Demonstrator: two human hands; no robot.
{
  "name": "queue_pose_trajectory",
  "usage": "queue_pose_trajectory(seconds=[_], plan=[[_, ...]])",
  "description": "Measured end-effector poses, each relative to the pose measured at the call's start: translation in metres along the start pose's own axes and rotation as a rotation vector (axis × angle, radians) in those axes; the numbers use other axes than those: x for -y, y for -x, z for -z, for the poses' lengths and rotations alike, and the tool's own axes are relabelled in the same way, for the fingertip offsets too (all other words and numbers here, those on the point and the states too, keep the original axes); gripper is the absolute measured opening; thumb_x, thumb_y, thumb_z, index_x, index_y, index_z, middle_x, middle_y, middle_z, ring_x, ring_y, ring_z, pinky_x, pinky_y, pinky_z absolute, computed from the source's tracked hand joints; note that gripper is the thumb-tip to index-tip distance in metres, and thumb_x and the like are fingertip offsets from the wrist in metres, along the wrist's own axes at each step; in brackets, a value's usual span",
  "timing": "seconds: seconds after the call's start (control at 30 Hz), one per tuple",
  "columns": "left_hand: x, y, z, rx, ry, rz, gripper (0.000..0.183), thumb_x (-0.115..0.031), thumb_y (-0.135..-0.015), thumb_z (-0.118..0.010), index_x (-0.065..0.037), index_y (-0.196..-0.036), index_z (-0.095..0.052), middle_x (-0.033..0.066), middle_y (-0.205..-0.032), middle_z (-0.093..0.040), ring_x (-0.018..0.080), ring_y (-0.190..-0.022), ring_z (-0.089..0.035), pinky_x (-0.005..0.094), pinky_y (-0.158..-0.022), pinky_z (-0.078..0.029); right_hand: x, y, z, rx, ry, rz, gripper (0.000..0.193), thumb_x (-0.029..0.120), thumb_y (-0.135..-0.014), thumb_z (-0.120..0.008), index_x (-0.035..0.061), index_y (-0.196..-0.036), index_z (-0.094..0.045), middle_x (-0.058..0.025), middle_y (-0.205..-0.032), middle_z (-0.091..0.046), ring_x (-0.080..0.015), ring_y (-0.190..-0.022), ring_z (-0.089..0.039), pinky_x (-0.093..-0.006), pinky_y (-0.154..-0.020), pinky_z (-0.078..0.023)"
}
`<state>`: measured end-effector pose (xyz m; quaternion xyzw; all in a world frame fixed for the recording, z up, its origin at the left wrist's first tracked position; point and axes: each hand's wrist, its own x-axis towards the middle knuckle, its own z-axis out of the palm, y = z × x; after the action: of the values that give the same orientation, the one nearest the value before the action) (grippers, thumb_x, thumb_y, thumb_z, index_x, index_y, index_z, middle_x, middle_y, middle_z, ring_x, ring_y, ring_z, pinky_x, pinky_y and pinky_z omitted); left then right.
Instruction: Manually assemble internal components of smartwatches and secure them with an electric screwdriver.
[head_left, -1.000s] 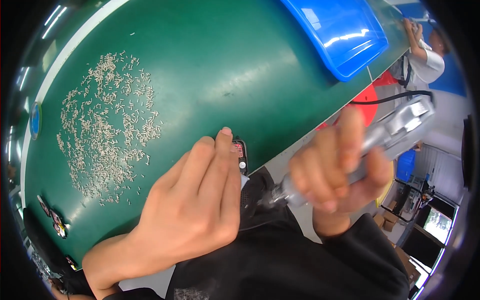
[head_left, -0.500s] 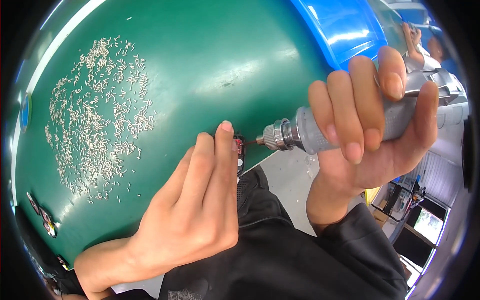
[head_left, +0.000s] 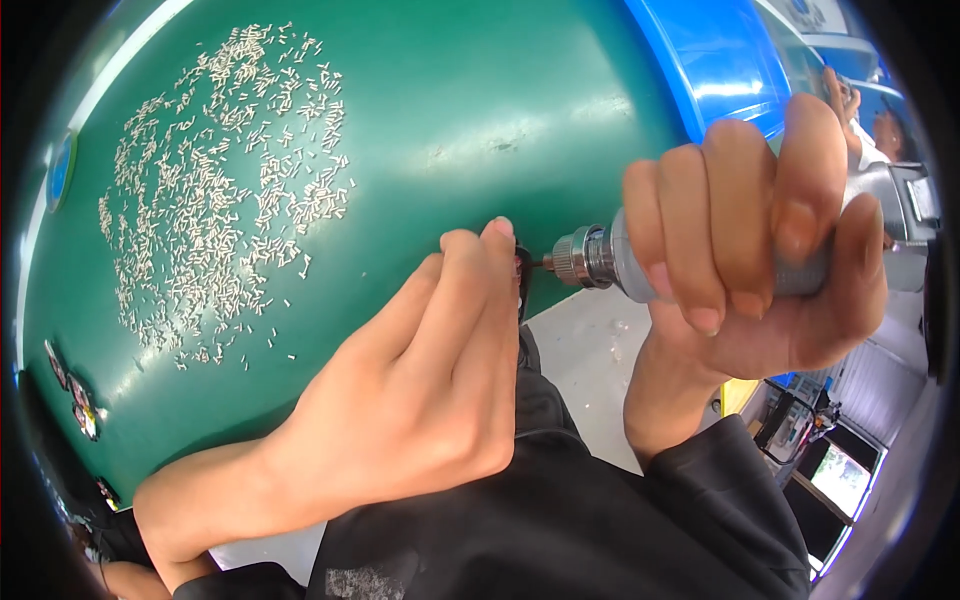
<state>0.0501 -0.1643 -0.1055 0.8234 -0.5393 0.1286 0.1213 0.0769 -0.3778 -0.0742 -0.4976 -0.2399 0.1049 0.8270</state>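
My left hand [head_left: 420, 370] is closed on a small black casing [head_left: 523, 285] near the table's edge, and its fingers hide most of it. Something reddish shows inside the casing. In my right hand [head_left: 745, 235] is a grey electric screwdriver [head_left: 590, 256], held sideways with my fingers wrapped round its body. Its thin bit points left and reaches the casing beside my left fingertips. Whether the bit sits on a screw is too small to tell. Many small silvery screws [head_left: 200, 220] lie scattered over the green table, left of my hands.
A blue plastic bin [head_left: 715, 70] stands at the far right of the green table [head_left: 430, 90]. Several small dark parts [head_left: 75, 395] lie at the table's left edge. Another person's hand [head_left: 845, 100] shows at the far right. Grey floor [head_left: 590, 350] lies beyond the near edge.
The whole view has shifted, so table, bin and hands sit further right. The screwdriver's chuck has come closer to the casing. Both hands keep their grip.
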Motion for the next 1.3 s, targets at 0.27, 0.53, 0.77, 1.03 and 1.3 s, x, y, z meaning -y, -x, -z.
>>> queue_pose_trajectory(seconds=[0.27, 0.53, 0.77, 1.03, 1.3], plan=[[0.003, 0.002, 0.008, -0.01, 0.022, 0.046, 0.045, -0.004, -0.057, -0.061, 0.015, -0.097, -0.065, 0.0271, -0.108, -0.064, 0.0331, -0.097, -0.062, 0.0371, -0.083, -0.055, -0.003, -0.011, -0.011, 0.011, 0.026, 0.021, 0.022, 0.03, -0.097, -0.048, 0.0118, -0.085, -0.044, 0.0038, -0.059, -0.045, -0.0071, -0.047, -0.045, -0.0224, -0.051, -0.036], [0.003, 0.047, 0.038, -0.11, 0.06, 0.185, 0.037, -0.01, -0.065, -0.061, 0.013, -0.094, -0.062, 0.0214, -0.102, -0.064, 0.0307, -0.099, -0.062, 0.0338, -0.078, -0.051, 0.01, -0.004, 0.023, -0.186, -0.558, 0.222, 0.023, 0.008, -0.086, -0.064, 0.0091, -0.076, -0.043, 0.0011, -0.052, -0.043, -0.0056, -0.036, -0.041, -0.0198, -0.042, -0.04], [0.025, 0.17, 0.104, 0.128, -0.389, 0.982, 0.054, 0.001, -0.079, -0.068, -0.001, -0.13, -0.053, 0.0193, -0.131, -0.054, 0.0391, -0.115, -0.052, 0.0457, -0.095, -0.044, -0.039, 0.021, 0.015, -0.327, -0.537, 0.12, 0.018, 0.015, -0.098, -0.047, 0.0075, -0.083, -0.04, 0.0002, -0.053, -0.035, -0.0089, -0.039, -0.036, -0.0257, -0.046, -0.034], [0.063, 0.145, 0.081, -0.145, -0.215, 0.866, 0.022, 0.006, -0.078, -0.069, 0.001, -0.1, -0.068, 0.0109, -0.098, -0.065, 0.0276, -0.088, -0.064, 0.036, -0.077, -0.05, -0.047, 0.022, 0.007, -0.341, -0.63, 0.085, 0.018, 0.016, -0.099, -0.044, 0.0069, -0.085, -0.04, -0.0014, -0.054, -0.037, -0.0111, -0.041, -0.036, -0.0285, -0.05, -0.035], [0.072, 0.133, 0.066, -0.113, -0.209, 0.794, 0.016, 0.008, -0.076, -0.068, 0.002, -0.092, -0.068, 0.0098, -0.092, -0.063, 0.0252, -0.079, -0.063, 0.036, -0.068, -0.05, -0.043, 0.021, 0.007, -0.318, -0.704, 0.085, 0.017, 0.016, -0.099, -0.045, 0.0073, -0.085, -0.04, -0.0011, -0.055, -0.037, -0.0109, -0.042, -0.037, -0.0284, -0.05, -0.035]])
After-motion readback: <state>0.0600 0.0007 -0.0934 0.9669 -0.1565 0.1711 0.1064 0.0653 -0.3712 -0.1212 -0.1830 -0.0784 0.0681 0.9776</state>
